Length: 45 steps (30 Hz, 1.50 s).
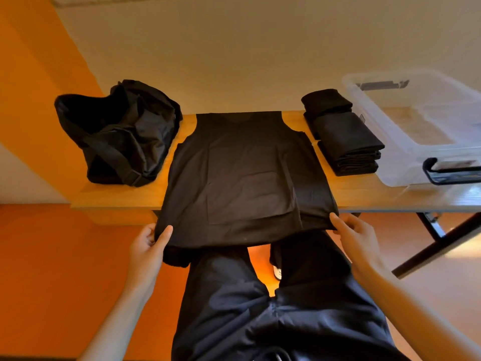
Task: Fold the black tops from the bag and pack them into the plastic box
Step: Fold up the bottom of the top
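Saw one black sleeveless fabric top [242,178] spread flat across the middle of the light wooden tabletop [114,194], neck end away, hem hanging just over the near edge. Saw two bare hands at that hem: left hand [148,246] pinching the left corner, thumb on top and fingers beneath; right hand [356,235] gripping the right corner, thumb along the edge. Counted one pile of folded black garments [346,136] just right of the top; could not count the pieces in it. Counted one clear plastic box [406,175] right of the pile, open on top, with one grey clip handle [382,85] at its far end and one black clip handle [442,173] at its near end. Counted one slumped black fabric bag [117,134] left of the top, mouth open, one strap across its front.
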Tool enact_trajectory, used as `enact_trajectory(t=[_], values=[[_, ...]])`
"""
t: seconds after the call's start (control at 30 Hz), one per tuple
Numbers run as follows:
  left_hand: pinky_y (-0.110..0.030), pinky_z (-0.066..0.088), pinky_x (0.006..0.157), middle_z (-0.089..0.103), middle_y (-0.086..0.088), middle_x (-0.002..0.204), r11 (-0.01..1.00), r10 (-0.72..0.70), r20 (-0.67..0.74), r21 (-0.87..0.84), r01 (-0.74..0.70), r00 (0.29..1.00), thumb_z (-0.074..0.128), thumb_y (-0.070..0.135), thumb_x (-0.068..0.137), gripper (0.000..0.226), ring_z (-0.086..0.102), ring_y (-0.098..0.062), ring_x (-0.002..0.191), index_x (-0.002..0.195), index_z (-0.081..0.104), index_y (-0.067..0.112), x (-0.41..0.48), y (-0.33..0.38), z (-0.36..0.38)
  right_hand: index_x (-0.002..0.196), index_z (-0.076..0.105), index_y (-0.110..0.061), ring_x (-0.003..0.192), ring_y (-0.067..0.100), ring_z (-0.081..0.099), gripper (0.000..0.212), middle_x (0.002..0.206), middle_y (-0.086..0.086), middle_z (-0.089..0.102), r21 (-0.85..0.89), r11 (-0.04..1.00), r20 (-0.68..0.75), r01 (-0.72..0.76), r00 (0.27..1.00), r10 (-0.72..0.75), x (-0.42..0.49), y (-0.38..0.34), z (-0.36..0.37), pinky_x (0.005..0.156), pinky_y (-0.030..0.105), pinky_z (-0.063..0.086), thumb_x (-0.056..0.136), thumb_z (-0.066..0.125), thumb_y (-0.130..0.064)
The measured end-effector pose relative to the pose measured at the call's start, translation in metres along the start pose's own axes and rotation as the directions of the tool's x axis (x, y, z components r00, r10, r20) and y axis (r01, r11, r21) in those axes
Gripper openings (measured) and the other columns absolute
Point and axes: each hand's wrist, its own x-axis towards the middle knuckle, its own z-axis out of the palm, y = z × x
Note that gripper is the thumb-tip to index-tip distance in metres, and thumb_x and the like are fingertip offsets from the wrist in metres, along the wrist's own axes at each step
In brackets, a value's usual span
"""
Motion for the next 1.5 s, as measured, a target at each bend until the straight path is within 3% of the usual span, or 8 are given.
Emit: enact_trajectory(t=[0.33,0.53,0.63,0.83,0.97,1.07,1.23,1.5], values=[[-0.05,0.052,0.071,0.067,-0.009,0.092,0.922,0.178,-0.04,0.356,-0.152,0.983,0.052,0.037,0.104,0.026,0.065,-0.027,0.086,0.103,0.058,0.012,0.007,-0.003,-0.011,0.09,0.057,-0.004,0.067,0.028,0.069,0.029,0.068,0.012,0.067,0.051,0.999,-0.066,-0.012,0.998,0.015,-0.015,0.007,-0.012,0.073,0.045,0.057,0.108,0.048,-0.025],[-0.036,0.053,0.074,0.069,-0.002,0.104,0.979,-0.099,0.118,0.189,0.075,0.988,0.06,0.033,0.1,0.014,0.067,-0.021,0.1,0.108,0.061,0.022,-0.002,-0.001,-0.01,0.091,0.059,-0.007,0.08,0.018,0.065,0.027,0.09,0.017,0.066,0.035,0.999,-0.036,0.009,0.999,-0.007,-0.021,0.004,-0.014,0.071,0.026,0.047,0.107,0.049,-0.026],[-0.042,0.055,0.092,0.076,-0.001,0.112,0.973,-0.213,0.297,0.148,0.176,0.931,0.079,0.038,0.082,0.037,0.069,-0.02,0.109,0.113,0.071,0.019,-0.011,-0.006,-0.013,0.09,0.059,-0.007,0.096,0.015,0.066,0.03,0.098,0.013,0.067,0.101,0.995,0.055,-0.018,0.998,0.012,-0.021,0.004,-0.012,0.084,0.028,0.048,0.108,0.047,-0.028],[-0.038,0.055,0.095,0.073,-0.004,0.124,0.989,-0.11,0.367,-0.05,0.137,0.924,0.092,0.069,0.049,0.1,0.067,-0.017,0.118,0.127,0.066,0.011,-0.019,0.006,-0.023,0.074,0.047,-0.014,0.055,0.001,0.042,0.036,0.065,-0.005,0.044,-0.032,0.982,0.028,0.188,0.982,-0.187,-0.027,-0.006,-0.012,0.061,0.029,0.035,0.107,0.045,-0.031],[-0.029,0.06,0.084,0.074,0.007,0.122,0.995,-0.083,0.32,-0.03,0.098,0.944,0.087,0.071,0.058,0.085,0.07,-0.011,0.112,0.127,0.065,0.026,-0.032,0.02,-0.021,0.059,0.05,-0.012,0.048,0.016,0.045,0.052,0.053,-0.001,0.046,-0.215,0.977,0.325,-0.009,0.942,0.08,-0.03,-0.019,-0.022,0.051,0.025,0.031,0.083,0.069,-0.054],[-0.033,0.061,0.077,0.076,0.003,0.116,0.99,-0.14,0.289,0.013,0.142,0.947,0.073,0.028,0.088,0.038,0.073,-0.016,0.104,0.125,0.065,0.024,-0.041,0.024,-0.022,0.077,0.073,-0.008,0.069,0.02,0.073,0.028,0.075,0.005,0.076,-0.344,0.938,0.462,-0.048,0.861,0.214,-0.033,-0.026,-0.03,0.065,0.025,0.054,0.077,0.081,-0.034],[-0.041,0.055,0.073,0.078,-0.008,0.097,0.987,-0.159,0.168,0.036,0.155,0.973,0.062,0.011,0.098,0.015,0.074,-0.026,0.093,0.111,0.064,0.006,-0.046,0.026,-0.033,0.089,0.068,-0.015,0.057,-0.002,0.066,0.011,0.066,-0.005,0.07,-0.247,0.969,0.352,0.022,0.933,0.068,-0.044,-0.038,-0.036,0.043,0.009,0.042,0.098,0.062,-0.018],[-0.039,0.056,0.057,0.076,-0.009,0.09,0.995,-0.041,0.134,0.091,0.029,0.99,0.058,0.016,0.101,0.013,0.073,-0.024,0.068,0.108,0.055,0.026,-0.066,0.027,-0.04,0.123,0.057,-0.02,0.05,0.025,0.057,0.044,0.07,0.015,0.069,-0.102,0.993,0.19,-0.058,0.979,0.077,-0.057,-0.028,-0.057,0.042,0.029,0.048,0.084,0.075,-0.028]])
